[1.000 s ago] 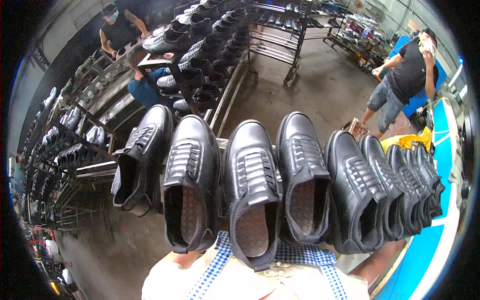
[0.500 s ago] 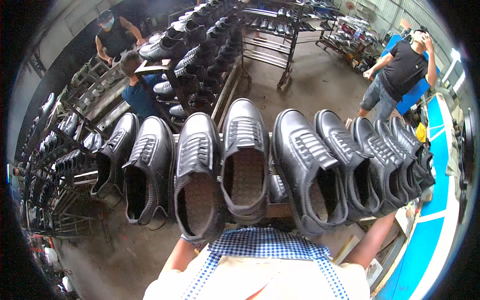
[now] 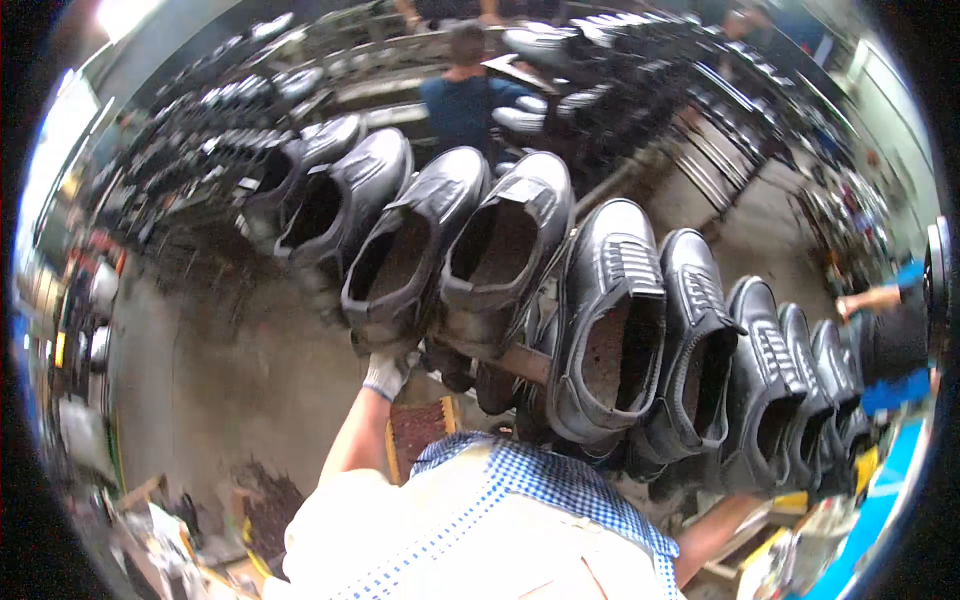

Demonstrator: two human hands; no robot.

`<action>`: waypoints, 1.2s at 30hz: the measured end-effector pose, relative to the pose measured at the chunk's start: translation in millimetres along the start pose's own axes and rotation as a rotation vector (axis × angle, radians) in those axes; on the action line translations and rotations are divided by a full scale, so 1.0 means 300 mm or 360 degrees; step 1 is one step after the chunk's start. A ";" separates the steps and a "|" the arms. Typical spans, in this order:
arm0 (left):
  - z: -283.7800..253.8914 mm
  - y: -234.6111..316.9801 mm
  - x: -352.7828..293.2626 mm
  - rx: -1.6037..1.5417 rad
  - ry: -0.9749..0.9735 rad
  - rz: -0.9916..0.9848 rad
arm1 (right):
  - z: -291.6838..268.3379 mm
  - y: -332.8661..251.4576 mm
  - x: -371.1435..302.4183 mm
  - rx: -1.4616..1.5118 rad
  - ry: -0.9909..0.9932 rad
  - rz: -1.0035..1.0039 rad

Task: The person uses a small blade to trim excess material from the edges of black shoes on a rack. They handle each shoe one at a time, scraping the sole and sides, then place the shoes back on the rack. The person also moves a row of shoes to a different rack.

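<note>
A row of black lace-up shoes stretches across in front of me, toes pointing away. Under one black shoe [image 3: 415, 235] left of the middle is my left hand [image 3: 388, 374] in a pale knitted glove; its fingers are hidden behind the heel. Another black shoe [image 3: 510, 240] stands beside it. A brown bar [image 3: 525, 363] shows between the two middle shoes, beneath the row. To the right sit a larger-looking black shoe [image 3: 610, 330] and several more. My right forearm [image 3: 715, 535] reaches beneath the right-hand shoes, which hide the hand.
A person in dark blue [image 3: 455, 100] is beyond the row, among racks of shoes [image 3: 620, 75]. At right, a person in dark clothes [image 3: 895, 325] stands near a blue surface [image 3: 905, 455]. Low at left lie blurred boxes and scraps [image 3: 265, 500].
My view has swung left, and the shoe row now slants down to the right. My gloved left hand has come into view under the shoes. The person at right appears farther toward the edge.
</note>
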State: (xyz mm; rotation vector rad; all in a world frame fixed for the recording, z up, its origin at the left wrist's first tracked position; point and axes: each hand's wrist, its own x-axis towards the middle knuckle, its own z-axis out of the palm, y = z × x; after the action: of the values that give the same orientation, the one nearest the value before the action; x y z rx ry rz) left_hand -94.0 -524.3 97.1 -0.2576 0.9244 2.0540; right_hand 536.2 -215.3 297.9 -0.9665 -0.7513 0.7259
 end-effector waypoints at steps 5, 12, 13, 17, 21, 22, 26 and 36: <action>-0.073 0.001 -0.109 -0.0112 -0.0150 0.0306 | 0.075 0.048 -0.050 -0.0098 -0.0267 0.0100; -0.133 0.022 -0.142 0.0275 0.0397 0.0796 | 0.156 0.042 -0.193 -0.0323 -0.0554 0.0205; -0.260 0.070 -0.160 0.0148 0.0255 0.0819 | 0.158 0.041 -0.212 -0.0391 -0.0624 0.0279; -0.223 0.021 -0.191 0.0259 0.0250 0.0643 | 0.106 0.092 -0.240 -0.0995 -0.1223 0.0120; -0.267 -0.103 -0.281 0.0261 0.0189 0.0683 | 0.137 -0.026 -0.211 -0.0421 -0.1587 0.0889; -0.315 -0.146 -0.292 0.0081 0.0111 0.0587 | 0.079 0.012 -0.183 -0.0578 -0.1789 0.0739; -0.250 -0.283 -0.283 0.1129 0.0437 0.0795 | 0.030 0.168 -0.041 -0.0203 -0.1278 -0.0279; -0.008 -0.261 -0.192 0.0180 0.0429 0.0932 | 0.411 0.440 0.000 -0.0161 -0.1999 0.0184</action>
State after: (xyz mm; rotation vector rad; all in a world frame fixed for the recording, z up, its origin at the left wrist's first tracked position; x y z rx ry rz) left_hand 1.8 -532.8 82.4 -0.2225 1.4043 2.5247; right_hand 409.3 -110.0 224.4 -0.5556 -1.8333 1.4207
